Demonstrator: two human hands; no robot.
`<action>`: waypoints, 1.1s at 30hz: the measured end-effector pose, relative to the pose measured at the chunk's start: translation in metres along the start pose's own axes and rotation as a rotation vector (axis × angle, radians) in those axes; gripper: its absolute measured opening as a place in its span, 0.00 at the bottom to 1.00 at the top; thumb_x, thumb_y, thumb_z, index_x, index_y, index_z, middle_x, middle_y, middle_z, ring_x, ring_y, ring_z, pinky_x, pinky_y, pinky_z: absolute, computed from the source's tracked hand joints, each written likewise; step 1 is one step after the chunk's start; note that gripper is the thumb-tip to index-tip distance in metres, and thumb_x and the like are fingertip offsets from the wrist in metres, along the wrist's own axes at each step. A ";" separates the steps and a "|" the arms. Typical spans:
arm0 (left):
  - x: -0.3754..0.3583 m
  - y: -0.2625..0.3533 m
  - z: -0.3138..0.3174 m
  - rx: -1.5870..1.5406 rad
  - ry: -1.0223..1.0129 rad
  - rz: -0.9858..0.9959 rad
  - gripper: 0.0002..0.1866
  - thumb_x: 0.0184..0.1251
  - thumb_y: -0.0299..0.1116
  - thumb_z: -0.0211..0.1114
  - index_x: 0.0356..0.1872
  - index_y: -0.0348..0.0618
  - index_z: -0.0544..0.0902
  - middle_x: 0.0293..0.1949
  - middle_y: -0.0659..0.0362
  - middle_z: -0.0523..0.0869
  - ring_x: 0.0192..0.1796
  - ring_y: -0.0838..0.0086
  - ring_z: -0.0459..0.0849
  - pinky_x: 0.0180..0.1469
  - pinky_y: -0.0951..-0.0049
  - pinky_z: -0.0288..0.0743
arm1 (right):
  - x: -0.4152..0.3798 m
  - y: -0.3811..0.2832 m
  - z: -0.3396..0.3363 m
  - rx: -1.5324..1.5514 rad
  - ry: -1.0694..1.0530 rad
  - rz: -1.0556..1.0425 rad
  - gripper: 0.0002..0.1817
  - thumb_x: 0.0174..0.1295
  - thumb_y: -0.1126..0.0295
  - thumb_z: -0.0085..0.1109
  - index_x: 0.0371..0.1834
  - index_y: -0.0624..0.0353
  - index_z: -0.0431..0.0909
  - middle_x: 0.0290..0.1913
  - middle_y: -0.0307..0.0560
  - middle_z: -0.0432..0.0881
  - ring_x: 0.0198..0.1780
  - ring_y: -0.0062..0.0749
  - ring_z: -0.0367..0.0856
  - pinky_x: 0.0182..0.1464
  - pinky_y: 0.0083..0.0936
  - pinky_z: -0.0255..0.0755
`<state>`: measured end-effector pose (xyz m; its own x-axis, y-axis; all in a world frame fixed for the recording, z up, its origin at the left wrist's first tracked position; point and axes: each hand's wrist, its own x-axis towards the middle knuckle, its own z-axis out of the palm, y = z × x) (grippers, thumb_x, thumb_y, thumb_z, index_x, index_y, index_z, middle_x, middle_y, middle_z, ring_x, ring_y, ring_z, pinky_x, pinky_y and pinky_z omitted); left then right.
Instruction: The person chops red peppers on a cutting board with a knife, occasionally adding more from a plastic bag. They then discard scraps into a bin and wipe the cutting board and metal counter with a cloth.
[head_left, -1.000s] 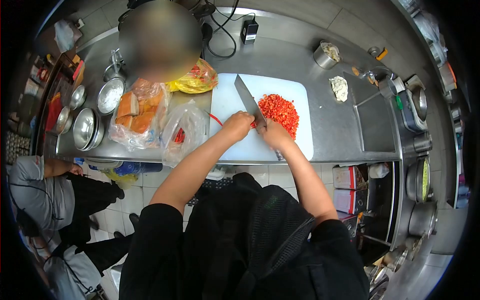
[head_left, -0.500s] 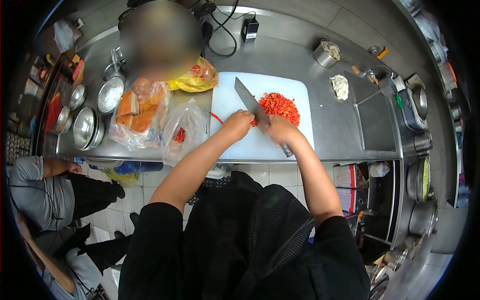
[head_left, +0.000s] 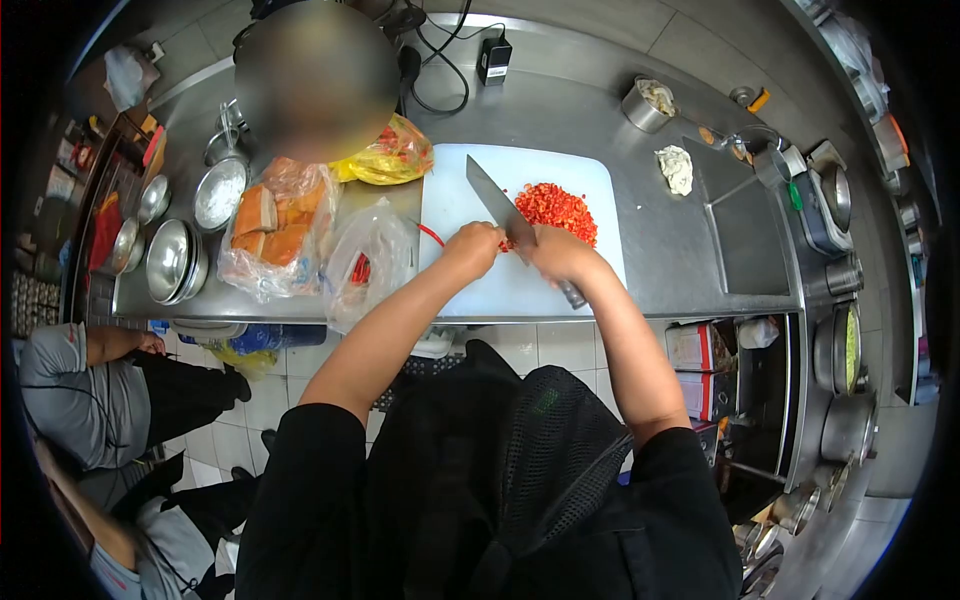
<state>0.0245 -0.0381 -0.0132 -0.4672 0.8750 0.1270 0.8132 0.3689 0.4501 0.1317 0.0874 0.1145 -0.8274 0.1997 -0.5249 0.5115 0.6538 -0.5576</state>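
A white cutting board [head_left: 520, 290] lies on the steel counter, with a pile of chopped red chili [head_left: 556, 213] on it. My right hand [head_left: 560, 254] is closed round a broad knife [head_left: 492, 193], its blade slanting up and left between my hands, beside the pile. Close to the blade, my left hand [head_left: 474, 248] has its fingers bent together on a red chili, of which little shows under them. A whole red chili [head_left: 431, 234] lies at the board's left edge. Left of the board sits a clear bag [head_left: 368, 250] with red chilies inside.
A yellow bag [head_left: 390, 155], a bag of orange-brown blocks [head_left: 285, 225] and metal bowls [head_left: 170, 258] stand to the left. A metal pot [head_left: 649, 104], a white cloth-like lump [head_left: 675, 170] and a sink [head_left: 750, 245] are on the right. Two people in grey shirts are at lower left.
The whole view has shifted very slightly. My hands and the knife keep nearly the same place over the board.
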 end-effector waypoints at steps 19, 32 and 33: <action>-0.003 0.002 -0.003 -0.035 0.007 -0.027 0.05 0.59 0.29 0.65 0.32 0.39 0.81 0.35 0.48 0.84 0.42 0.52 0.83 0.46 0.55 0.78 | -0.001 0.005 0.016 0.032 0.072 0.009 0.23 0.73 0.61 0.39 0.53 0.73 0.72 0.24 0.61 0.81 0.17 0.43 0.80 0.26 0.39 0.75; -0.006 -0.002 0.000 0.000 0.005 -0.009 0.06 0.59 0.24 0.57 0.34 0.39 0.82 0.38 0.47 0.83 0.46 0.53 0.82 0.49 0.55 0.78 | 0.009 0.013 0.038 0.044 0.080 0.059 0.20 0.68 0.65 0.45 0.54 0.74 0.71 0.25 0.59 0.82 0.18 0.41 0.80 0.26 0.37 0.76; -0.007 -0.001 0.000 0.005 0.012 -0.014 0.06 0.59 0.24 0.57 0.33 0.39 0.82 0.38 0.48 0.83 0.46 0.53 0.82 0.49 0.56 0.78 | 0.010 0.015 0.044 0.065 0.174 0.065 0.20 0.67 0.65 0.46 0.54 0.73 0.71 0.25 0.59 0.82 0.18 0.41 0.80 0.26 0.37 0.76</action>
<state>0.0269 -0.0445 -0.0148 -0.4826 0.8660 0.1308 0.8081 0.3827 0.4478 0.1413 0.0668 0.0729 -0.8169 0.3664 -0.4454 0.5743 0.5878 -0.5698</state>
